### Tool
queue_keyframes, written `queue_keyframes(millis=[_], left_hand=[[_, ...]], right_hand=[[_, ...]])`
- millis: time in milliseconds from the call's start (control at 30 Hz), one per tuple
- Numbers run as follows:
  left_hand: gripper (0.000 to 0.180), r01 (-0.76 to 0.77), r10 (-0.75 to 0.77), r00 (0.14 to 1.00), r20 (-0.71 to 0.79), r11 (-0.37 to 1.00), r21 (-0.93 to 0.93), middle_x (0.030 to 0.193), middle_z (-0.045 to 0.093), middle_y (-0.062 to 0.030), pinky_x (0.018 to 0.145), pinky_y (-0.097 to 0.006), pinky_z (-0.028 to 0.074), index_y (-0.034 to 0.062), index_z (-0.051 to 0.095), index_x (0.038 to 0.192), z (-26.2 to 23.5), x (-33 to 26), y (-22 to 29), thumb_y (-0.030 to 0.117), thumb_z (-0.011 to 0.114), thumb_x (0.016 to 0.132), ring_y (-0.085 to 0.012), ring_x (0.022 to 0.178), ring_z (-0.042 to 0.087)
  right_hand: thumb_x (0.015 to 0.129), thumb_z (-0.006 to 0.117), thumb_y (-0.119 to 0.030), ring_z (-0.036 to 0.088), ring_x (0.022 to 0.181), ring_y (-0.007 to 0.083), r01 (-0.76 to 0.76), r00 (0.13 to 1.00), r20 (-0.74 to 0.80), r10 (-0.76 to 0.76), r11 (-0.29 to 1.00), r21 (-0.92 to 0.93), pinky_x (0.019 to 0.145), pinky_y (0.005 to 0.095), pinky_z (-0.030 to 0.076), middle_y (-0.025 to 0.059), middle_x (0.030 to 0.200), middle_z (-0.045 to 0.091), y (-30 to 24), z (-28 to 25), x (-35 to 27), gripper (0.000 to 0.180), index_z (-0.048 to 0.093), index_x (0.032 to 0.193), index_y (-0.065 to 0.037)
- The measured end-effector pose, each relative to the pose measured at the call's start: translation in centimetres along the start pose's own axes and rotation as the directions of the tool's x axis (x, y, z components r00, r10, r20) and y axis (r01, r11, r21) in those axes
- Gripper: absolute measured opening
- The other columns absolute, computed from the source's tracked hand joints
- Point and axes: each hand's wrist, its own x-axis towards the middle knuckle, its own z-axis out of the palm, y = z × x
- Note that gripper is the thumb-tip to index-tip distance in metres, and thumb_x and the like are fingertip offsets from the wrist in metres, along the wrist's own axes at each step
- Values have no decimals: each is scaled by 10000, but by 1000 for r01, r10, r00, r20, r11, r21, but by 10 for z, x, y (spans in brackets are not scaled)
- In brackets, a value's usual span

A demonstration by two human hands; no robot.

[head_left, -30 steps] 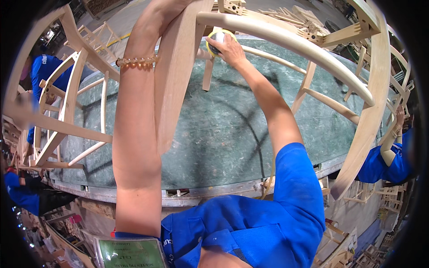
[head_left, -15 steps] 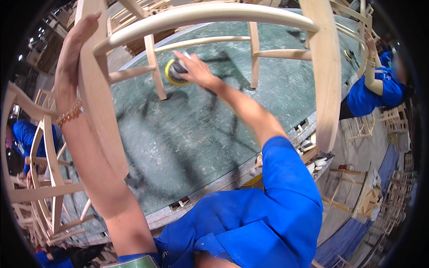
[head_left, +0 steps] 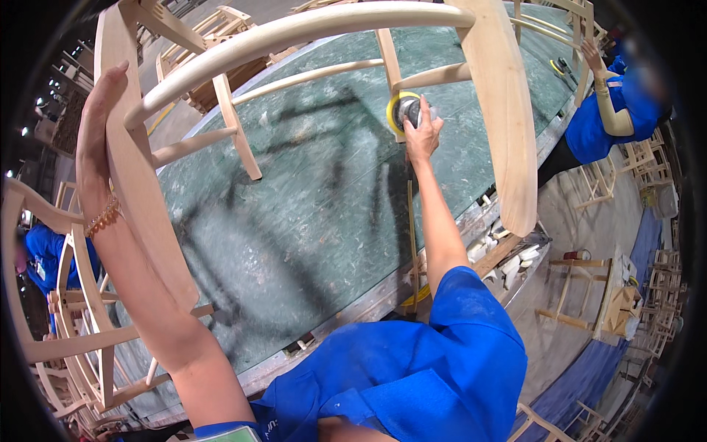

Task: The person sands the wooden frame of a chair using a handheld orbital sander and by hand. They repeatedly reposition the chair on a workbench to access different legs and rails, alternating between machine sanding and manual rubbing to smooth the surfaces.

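Note:
A pale, unfinished wooden chair frame point(head_left: 504, 110) stands tilted over the green tabletop, its curved rail running across the top of the view. My left hand point(head_left: 96, 110) grips the frame's left post from the outside; most of its fingers are hidden behind the wood. In my right hand point(head_left: 423, 136) is a round power sander point(head_left: 403, 112) with a yellow rim and dark body. The sander is at the frame's far right leg, against or very close to it. Whether its pad touches the wood I cannot tell.
The green worktable point(head_left: 309, 221) spreads beneath the frame. White scraps point(head_left: 515, 263) lie along its near right edge. Another chair frame point(head_left: 88, 342) stands at the left. A co-worker in blue point(head_left: 604, 121) is at the far right, another point(head_left: 55, 254) at the left.
My right hand has carried the sander rightward, from near the far left leg to the far right leg. The chair frame and my left hand have shifted slightly left in view.

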Motion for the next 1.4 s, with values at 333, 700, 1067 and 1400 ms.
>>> queue_keyframes(millis=[333,700,1067,1400], left_hand=[[519,-44,44,999,2,993,-110,959,539,-6,753,-250,433,82,612,1151,4,-8,-5,470,688,815,-102,844,526],[636,-139,138,989,45,990,7,1058,554,-89,836,-283,448,-2,539,1185,-2,-38,-2,499,667,816,-160,959,559],[457,-199,201,979,19,977,-80,890,588,-66,667,-252,461,-14,555,1112,-7,-100,-14,358,641,860,-112,778,576],[688,-110,96,983,-158,990,-85,1067,600,-91,814,-313,475,-16,485,1261,2,-266,-111,498,654,837,-170,938,589]], right_hand=[[746,768,-292,574,1001,379,135,991,11,-135,991,4,818,463,496,177,1103,516,-4,10,-13,701,474,1380,-347],[630,803,-156,579,918,317,396,514,656,-552,832,390,749,405,521,133,1000,560,-41,-70,-177,700,563,1283,-233],[729,796,-200,614,922,338,426,474,596,-648,761,489,767,434,536,165,1125,539,-112,-146,-220,774,435,1412,-248],[777,767,-120,523,1092,254,317,948,-70,-310,906,280,954,414,415,161,1233,506,-131,-342,-109,744,359,1392,-25]])
